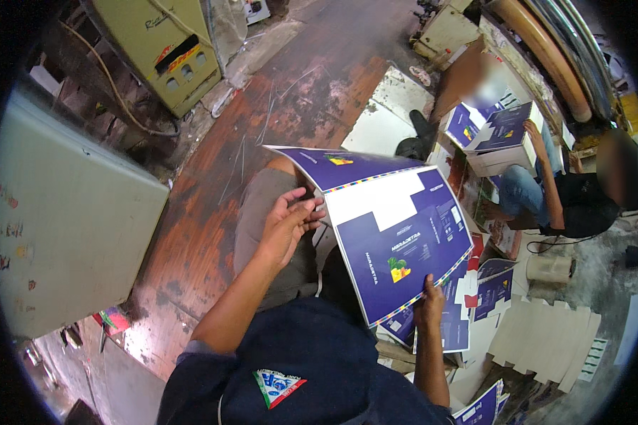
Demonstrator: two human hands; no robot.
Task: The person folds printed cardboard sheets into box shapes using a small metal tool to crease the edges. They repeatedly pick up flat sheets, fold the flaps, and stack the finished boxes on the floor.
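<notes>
A large printed cardboard sheet [432, 230], purple with a white stepped area and a picture of fruit, lies tilted across my lap. Its far part bends upward along a strip of coloured marks. My right hand [429, 303] grips the near right edge, thumb on top and the other fingers hidden beneath. By the sheet's left edge is my left hand [290, 225], its fingers loosely curled and apart, with nothing seen in them. More purple printed sheets [455, 322] lie beyond my right hand, partly covered.
At the right another person [574, 195] sits handling purple printed sheets [503, 131] over a box. Brown cut cardboard pieces [546, 336] lie at the lower right. A pale cabinet [71, 219] stands left, a greenish machine [156, 53] far left. The reddish floor [198, 219] is stained.
</notes>
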